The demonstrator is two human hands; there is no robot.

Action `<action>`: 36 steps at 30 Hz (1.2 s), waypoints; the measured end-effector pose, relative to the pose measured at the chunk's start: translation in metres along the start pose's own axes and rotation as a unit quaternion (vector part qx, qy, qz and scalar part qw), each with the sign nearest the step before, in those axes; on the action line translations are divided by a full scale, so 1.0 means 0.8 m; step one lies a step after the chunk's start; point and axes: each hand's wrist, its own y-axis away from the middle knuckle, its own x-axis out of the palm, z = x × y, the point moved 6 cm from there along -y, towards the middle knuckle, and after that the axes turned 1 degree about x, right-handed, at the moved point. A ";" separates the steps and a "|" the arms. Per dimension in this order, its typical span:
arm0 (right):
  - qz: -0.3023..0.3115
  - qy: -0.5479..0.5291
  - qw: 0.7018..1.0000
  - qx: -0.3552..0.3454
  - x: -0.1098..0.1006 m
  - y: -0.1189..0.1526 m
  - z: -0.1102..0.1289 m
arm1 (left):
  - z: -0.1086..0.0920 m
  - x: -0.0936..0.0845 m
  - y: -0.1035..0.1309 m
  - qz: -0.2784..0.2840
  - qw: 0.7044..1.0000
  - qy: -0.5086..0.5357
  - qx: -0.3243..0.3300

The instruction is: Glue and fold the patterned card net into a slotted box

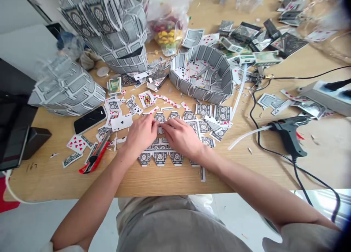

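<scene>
Wood-grain desk (82, 188), littered with playing cards and scraps, spreads across the scene, its near edge at the person's waist. At left, a grey vessel of folded cards (70, 89) stands beyond a smartphone (90, 119), and a red utility knife (95, 159) lies nearer. The left hand (143, 132) bends its fingers over the left part of the far row of tabs on a flat card panel (160, 157). Directly beneath and on the near side of both hands, the panel runs its long axis left to right. The right hand (183, 137) reaches across its middle, fingertips meeting the left's; the left is nearer the panel's left end. Each grip is drawn in, though whether either pinches a tab one cannot tell. Dark, patterned card backs with white borders make up the panel, with tapered tabs along both long edges. Rightward, a card-walled basket (203, 93) sits farther off, then a glue gun (290, 133).
</scene>
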 end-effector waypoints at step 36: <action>-0.032 -0.030 0.999 0.025 -0.001 -0.002 -0.013 | 0.007 -0.007 -0.033 0.121 0.984 0.115 0.054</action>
